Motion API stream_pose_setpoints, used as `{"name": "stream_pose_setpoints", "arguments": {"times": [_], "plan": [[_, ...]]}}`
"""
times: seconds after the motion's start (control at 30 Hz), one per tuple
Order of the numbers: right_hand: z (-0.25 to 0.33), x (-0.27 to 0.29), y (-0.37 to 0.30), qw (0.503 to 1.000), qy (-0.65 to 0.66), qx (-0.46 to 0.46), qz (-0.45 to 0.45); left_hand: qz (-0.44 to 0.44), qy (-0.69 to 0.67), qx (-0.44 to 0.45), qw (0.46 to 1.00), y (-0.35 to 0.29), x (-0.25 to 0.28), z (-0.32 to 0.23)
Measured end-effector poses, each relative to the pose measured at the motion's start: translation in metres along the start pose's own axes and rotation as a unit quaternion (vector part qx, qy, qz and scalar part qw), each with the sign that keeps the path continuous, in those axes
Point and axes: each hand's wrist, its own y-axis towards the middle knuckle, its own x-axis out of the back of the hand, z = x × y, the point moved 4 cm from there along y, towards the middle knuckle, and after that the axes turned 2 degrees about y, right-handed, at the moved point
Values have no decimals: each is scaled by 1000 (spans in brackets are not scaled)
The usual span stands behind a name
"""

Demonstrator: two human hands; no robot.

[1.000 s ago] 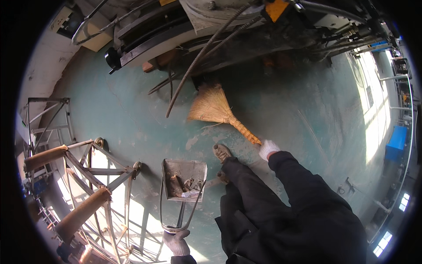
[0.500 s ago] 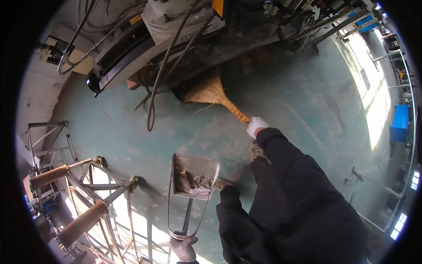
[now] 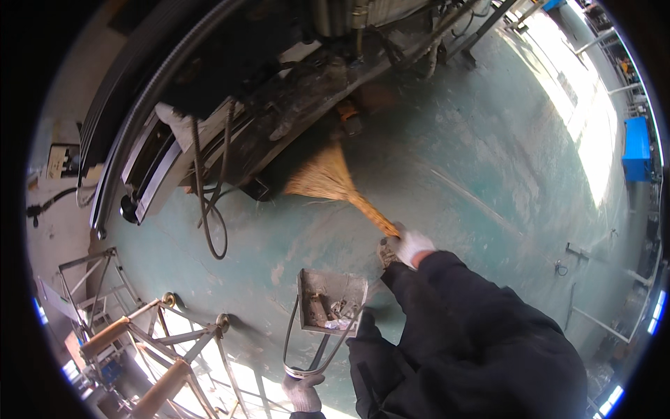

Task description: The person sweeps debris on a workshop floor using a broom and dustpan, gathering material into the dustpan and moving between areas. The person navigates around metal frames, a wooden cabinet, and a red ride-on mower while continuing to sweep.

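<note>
My right hand, in a white glove, grips the handle end of a straw broom. The broom's fan of bristles spreads over the floor beside the machine's lower edge, and its tips are blurred. Low in the view, my left hand, also gloved, is closed on the handle of a metal dustpan. Debris and scraps lie in the pan. The pan rests in front of my feet, its wire frame running back to my left hand.
A large machine with hanging cables fills the upper left. Metal frames with rollers and small wheels stand at the lower left. A dark object with orange lies by the machine's base. The green floor reaches right toward sunlit patches.
The broom has been drawn back from beneath the machine's edge toward me, so more of its bristles show. The whole view has shifted; both hands keep their holds.
</note>
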Motion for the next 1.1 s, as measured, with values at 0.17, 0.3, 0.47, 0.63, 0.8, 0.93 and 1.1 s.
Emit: {"name": "stream_pose_setpoints", "arguments": {"times": [0.17, 0.3, 0.47, 0.63, 0.8, 0.93, 1.1], "plan": [[13, -32, 121, 999, -13, -15, 39, -16, 28, -13, 999, 4, -53, -36], [-119, 2, 58, 991, -28, -111, 74, -12, 116, -7, 993, -5, -67, -56], [-187, 97, -83, 991, -94, -90, 9, 0, 106, -33, 994, -6, -72, -59], [-121, 103, -79, 995, -87, 53, -24, -36, 209, -68, 975, -12, -57, -56], [10, -6, 30, 982, -64, 153, 95, -83, 128, -31, 988, -34, -26, -53], [78, -86, 91, 975, -109, 151, 122, -94, 101, -16, 990, -40, -25, -44], [-94, -48, 51, 990, -34, -14, 139, -68, 192, 21, 979, -39, -27, -37]]}}
